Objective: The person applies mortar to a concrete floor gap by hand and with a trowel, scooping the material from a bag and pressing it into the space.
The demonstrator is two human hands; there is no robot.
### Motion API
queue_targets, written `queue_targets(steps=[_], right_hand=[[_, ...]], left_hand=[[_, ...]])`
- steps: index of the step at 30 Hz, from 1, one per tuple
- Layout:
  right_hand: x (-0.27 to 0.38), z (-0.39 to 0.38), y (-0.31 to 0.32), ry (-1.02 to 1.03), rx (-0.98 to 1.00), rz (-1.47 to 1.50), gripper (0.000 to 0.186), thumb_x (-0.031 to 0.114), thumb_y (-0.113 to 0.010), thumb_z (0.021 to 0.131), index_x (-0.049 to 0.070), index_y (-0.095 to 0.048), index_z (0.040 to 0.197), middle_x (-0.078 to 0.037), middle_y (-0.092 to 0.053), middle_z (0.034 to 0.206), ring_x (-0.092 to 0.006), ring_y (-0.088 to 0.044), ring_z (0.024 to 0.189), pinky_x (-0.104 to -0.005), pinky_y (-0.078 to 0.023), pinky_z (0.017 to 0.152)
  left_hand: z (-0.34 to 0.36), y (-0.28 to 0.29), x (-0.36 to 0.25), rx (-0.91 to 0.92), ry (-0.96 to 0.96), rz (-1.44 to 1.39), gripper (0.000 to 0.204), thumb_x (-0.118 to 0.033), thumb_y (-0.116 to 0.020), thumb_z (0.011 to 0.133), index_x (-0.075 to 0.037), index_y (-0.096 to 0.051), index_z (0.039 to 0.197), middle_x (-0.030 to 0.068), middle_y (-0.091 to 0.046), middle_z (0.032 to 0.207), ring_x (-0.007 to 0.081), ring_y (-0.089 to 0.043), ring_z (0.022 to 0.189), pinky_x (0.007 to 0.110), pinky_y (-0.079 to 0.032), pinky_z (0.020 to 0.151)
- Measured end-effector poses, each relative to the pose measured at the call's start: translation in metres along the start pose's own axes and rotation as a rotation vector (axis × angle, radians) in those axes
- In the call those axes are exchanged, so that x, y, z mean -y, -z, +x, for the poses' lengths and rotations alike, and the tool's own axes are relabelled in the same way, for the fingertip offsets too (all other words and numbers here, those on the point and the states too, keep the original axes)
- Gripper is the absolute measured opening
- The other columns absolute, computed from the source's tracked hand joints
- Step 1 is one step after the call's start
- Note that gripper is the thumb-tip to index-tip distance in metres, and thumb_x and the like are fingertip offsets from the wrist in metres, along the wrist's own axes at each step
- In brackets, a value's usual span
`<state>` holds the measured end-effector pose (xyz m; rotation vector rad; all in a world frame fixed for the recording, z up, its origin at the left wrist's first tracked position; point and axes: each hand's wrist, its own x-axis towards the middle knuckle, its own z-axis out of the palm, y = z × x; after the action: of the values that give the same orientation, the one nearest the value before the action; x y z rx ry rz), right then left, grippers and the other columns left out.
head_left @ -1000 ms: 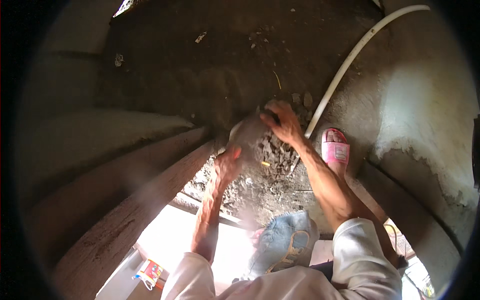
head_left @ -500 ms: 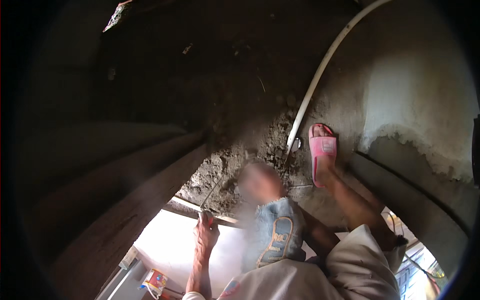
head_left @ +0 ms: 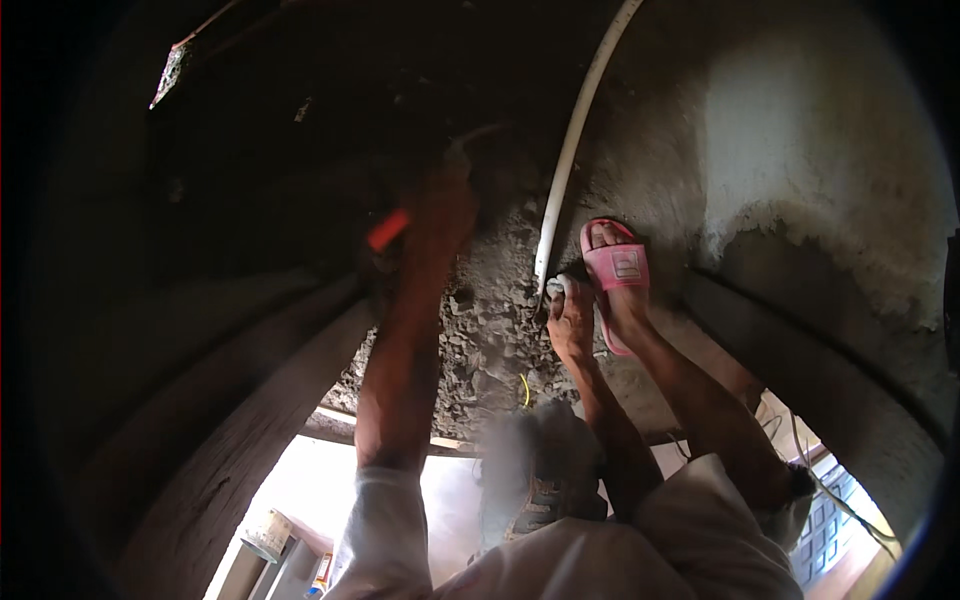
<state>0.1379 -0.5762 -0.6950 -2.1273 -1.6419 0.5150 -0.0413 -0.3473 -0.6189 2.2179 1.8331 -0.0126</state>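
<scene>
My left hand (head_left: pixel 445 195) reaches far forward into the dark part of the ground. Though blurred, it looks closed around a tool whose red handle (head_left: pixel 388 230) sticks out on its left. The tool's working end is too dark and smeared to make out. Close by the lower end of a white pipe (head_left: pixel 560 195), my right hand (head_left: pixel 572 325) bends down with its fingertips closed on a small whitish piece (head_left: pixel 559 285). Beneath both hands lies rough, crumbly soil (head_left: pixel 490 310).
My foot in a pink slipper (head_left: pixel 617 265) stands right of the right hand. A dark wooden beam (head_left: pixel 270 420) slants along the left. Stained plaster wall (head_left: pixel 770 130) rises at the right. A thin yellow strip (head_left: pixel 525 390) lies on the soil; blurred grey cloth (head_left: pixel 540 460) is below it.
My left hand has swung from the near left edge far forward, carrying the red-handled tool. My right hand has come into view at the whitish piece by the pipe's end. The view has shifted.
</scene>
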Motion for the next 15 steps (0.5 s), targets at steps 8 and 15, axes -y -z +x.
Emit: queue_targets(steps=[8,15], right_hand=[[-0.028,-0.033,0.015,-0.223,0.256,0.198,0.005,0.017,-0.054,0.089,0.012,-0.055,0.091,-0.007,-0.058,0.085,-0.0265,-0.058,0.088,-0.0392,-0.046,0.075],[0.026,0.037,0.042,-0.035,-0.084,0.240,0.050,0.006,-0.060,0.086,0.006,-0.044,0.134,-0.019,-0.049,0.127,-0.0379,-0.046,0.122,-0.0466,-0.038,0.103]], left_hand=[[0.075,0.034,-0.052,0.310,-0.175,0.327,0.023,-0.017,-0.055,0.084,-0.011,-0.072,0.098,0.0120,-0.070,0.109,0.0318,-0.067,0.103,0.056,-0.045,0.086],[0.019,0.028,-0.006,0.160,-0.368,0.329,0.019,-0.016,-0.057,0.083,-0.012,-0.072,0.092,0.0116,-0.070,0.098,0.0322,-0.067,0.097,0.057,-0.046,0.083]])
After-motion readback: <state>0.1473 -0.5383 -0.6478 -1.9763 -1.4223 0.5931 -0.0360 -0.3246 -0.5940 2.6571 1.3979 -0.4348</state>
